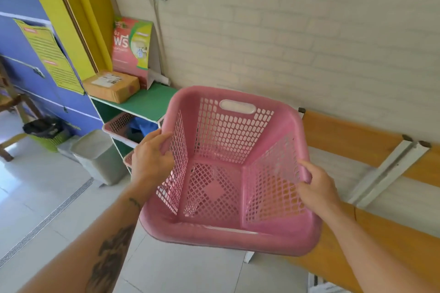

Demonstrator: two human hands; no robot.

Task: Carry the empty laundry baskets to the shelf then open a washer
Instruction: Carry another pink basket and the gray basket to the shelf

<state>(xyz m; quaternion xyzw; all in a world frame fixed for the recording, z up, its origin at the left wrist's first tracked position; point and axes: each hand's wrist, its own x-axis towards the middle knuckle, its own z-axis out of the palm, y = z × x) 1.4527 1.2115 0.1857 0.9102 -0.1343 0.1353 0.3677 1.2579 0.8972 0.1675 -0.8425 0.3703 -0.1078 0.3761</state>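
Both hands point(152, 157) clamped on pink basket point(228, 233)

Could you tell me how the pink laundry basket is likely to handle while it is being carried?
The pink laundry basket is probably light for its size: it is empty and its walls are open mesh. It looks fairly stiff, keeping its shape with only the left hand and right hand gripping opposite rims. The smooth plastic rim might slip somewhat.
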